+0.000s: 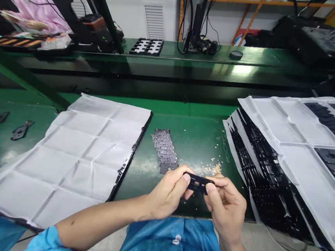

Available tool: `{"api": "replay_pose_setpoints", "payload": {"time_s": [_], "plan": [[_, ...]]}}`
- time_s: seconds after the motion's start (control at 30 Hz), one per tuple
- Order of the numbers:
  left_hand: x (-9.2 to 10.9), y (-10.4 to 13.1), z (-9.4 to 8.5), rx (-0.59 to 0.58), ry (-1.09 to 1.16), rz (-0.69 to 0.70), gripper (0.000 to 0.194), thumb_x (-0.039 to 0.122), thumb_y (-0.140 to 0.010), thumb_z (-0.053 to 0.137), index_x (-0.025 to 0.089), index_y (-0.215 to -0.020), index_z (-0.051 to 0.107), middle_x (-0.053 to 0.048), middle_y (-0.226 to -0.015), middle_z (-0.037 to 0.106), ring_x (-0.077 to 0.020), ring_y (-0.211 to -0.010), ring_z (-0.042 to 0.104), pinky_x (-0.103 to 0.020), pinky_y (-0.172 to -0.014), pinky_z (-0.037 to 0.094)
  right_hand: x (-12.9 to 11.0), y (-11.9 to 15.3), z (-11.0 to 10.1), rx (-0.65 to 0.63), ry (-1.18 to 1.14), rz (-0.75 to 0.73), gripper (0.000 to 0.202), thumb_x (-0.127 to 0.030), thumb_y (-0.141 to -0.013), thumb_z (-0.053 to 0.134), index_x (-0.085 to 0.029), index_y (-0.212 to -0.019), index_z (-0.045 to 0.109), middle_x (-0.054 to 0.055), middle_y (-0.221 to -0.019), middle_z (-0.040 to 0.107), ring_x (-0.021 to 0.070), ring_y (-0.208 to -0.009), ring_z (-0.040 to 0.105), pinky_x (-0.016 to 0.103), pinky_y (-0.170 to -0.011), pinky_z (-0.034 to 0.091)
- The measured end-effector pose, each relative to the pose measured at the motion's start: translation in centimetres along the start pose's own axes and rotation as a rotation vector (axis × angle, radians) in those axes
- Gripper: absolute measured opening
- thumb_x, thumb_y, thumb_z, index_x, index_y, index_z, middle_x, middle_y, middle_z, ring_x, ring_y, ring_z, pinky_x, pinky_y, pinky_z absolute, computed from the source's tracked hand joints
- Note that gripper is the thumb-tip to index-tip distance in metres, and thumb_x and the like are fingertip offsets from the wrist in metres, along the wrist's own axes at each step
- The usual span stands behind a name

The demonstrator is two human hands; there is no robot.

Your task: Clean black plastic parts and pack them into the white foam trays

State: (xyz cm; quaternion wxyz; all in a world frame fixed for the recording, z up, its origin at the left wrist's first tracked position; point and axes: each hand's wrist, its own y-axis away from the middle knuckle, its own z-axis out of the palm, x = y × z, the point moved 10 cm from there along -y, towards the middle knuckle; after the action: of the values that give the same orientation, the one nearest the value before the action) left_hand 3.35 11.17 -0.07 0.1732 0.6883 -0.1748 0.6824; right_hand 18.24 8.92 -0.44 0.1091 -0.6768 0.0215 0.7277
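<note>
Between my two hands I hold a small flat black plastic part [198,183] with rectangular cutouts, just above the table's front edge. My left hand [169,190] pinches its left end, thumb on top. The right end is gripped by my right hand [226,203], also with the thumb on top. Just beyond my left hand, an overlapping row of similar dark flat parts [165,150] lies on the green table [196,132]. Small pale bits [217,169] are scattered past my right hand.
At left, a white sheet [95,146] covers a black tray. A tall stack of black trays [258,160] with white sheets stands at right, dark parts on top. Loose black parts [22,130] lie far left. Behind, a raised ledge holds a tray [147,46]; a person in pink [46,5] works there.
</note>
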Motion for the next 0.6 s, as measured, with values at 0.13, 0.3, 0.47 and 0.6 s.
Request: {"api": "replay_pose_setpoints", "payload": {"time_s": [0.13, 0.3, 0.47, 0.6], "plan": [[-1.3, 0.0, -0.1, 0.008, 0.116, -0.088, 0.037, 0.044, -0.111, 0.039, 0.018, -0.092, 0.056, 0.002, -0.067, 0.059, -0.011, -0.058, 0.044, -0.023, -0.056, 0.033, -0.8, 0.7, 0.1, -0.035, 0.089, -0.125, 0.01, -0.018, -0.098, 0.07, -0.021, -0.104, 0.078, 0.001, -0.08, 0.064, 0.0071, -0.049, 0.055, 0.019, -0.043, 0.043], [-2.1, -0.1, -0.1, -0.033, 0.311, -0.206, 0.024, 0.028, -0.102, 0.042, 0.018, -0.085, 0.055, -0.004, -0.068, 0.072, -0.0104, -0.053, 0.045, -0.023, -0.051, 0.029, -0.8, 0.8, 0.4, -0.085, 0.105, -0.121, 0.013, -0.018, -0.099, 0.07, -0.022, -0.107, 0.078, 0.0, -0.078, 0.065, 0.0076, -0.05, 0.057, 0.019, -0.044, 0.043], [-1.4, 0.6, -0.1, -0.106, 0.297, -0.259, 0.028, 0.038, -0.104, 0.046, 0.017, -0.088, 0.055, -0.007, -0.076, 0.075, -0.0088, -0.049, 0.048, -0.022, -0.048, 0.029, 1.5, 0.0, 0.6, -0.105, 0.014, 0.13, 0.015, -0.032, -0.101, 0.072, -0.018, -0.102, 0.076, -0.007, -0.051, 0.053, 0.0064, -0.039, 0.047, 0.017, -0.041, 0.038], [-1.0, 1.3, -0.6, -0.123, 0.268, -0.243, 0.033, 0.046, -0.104, 0.051, 0.016, -0.091, 0.057, -0.009, -0.084, 0.075, -0.0077, -0.052, 0.05, -0.021, -0.048, 0.032, 3.0, -0.1, 0.8, -0.119, -0.022, 0.221, 0.021, -0.038, -0.099, 0.075, -0.017, -0.104, 0.076, -0.007, -0.049, 0.054, 0.0056, -0.039, 0.044, 0.016, -0.041, 0.035]]}}
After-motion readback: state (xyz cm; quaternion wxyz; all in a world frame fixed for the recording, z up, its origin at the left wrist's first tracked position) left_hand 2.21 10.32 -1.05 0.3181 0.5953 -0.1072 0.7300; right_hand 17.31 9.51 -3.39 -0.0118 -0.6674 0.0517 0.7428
